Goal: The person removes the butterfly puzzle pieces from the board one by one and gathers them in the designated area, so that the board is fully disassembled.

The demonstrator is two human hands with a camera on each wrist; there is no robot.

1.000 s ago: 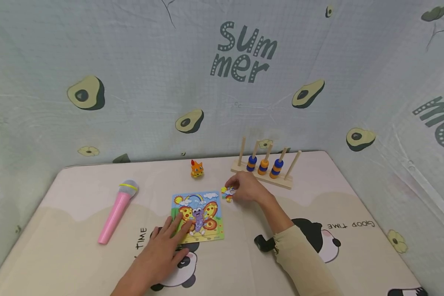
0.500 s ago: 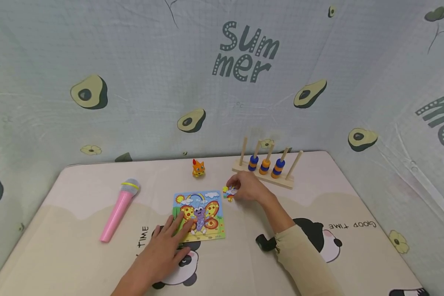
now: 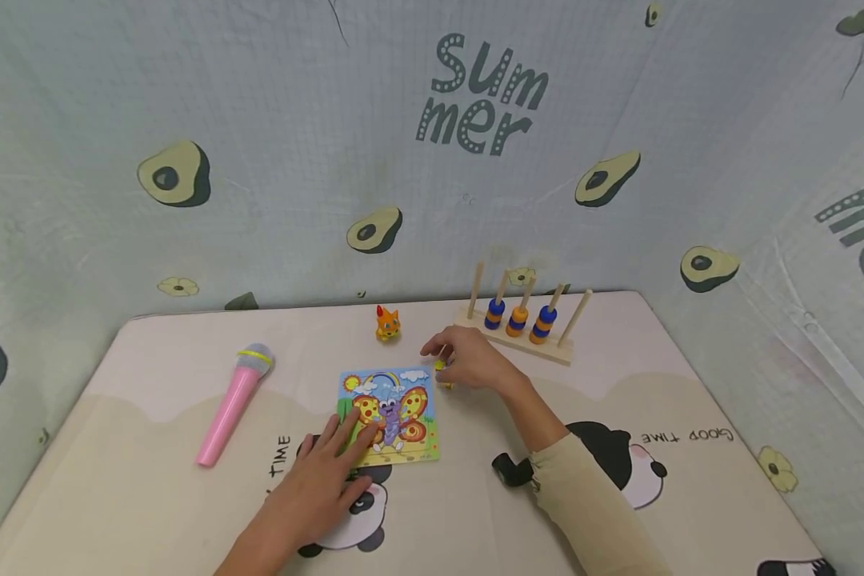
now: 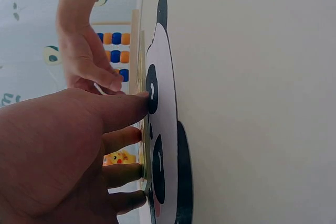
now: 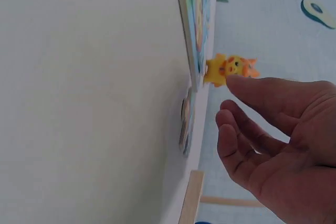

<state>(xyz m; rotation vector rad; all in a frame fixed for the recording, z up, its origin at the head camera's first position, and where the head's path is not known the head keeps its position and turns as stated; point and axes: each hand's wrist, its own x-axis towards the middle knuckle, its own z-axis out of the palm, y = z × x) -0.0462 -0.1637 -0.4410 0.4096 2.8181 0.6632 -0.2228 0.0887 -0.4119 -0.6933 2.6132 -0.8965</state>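
A square butterfly jigsaw puzzle (image 3: 414, 404) lies flat on the table, its thick edge seen side-on in the right wrist view. My left hand (image 3: 317, 484) rests with spread fingers on the puzzle's lower left part. Just right of the puzzle's upper corner, my right hand (image 3: 473, 360) hovers over loose puzzle pieces (image 5: 186, 121), which lie on the table. In the right wrist view a gap shows between thumb and loosely bent fingers, with nothing held. Seen from the head, the right fingers cover most of these pieces; a yellow bit peeks out.
Behind the puzzle stands a small orange fox-like toy (image 3: 387, 324). A wooden peg rack (image 3: 522, 342) with blue and orange beads is at the back right, close behind the right hand. To the left lies a pink toy microphone (image 3: 229, 408). A patterned cloth wall borders the table's back.
My right hand has let go of the puzzle pieces it pinched, and its fingers have spread and moved slightly left over them. The left hand stays on the puzzle.
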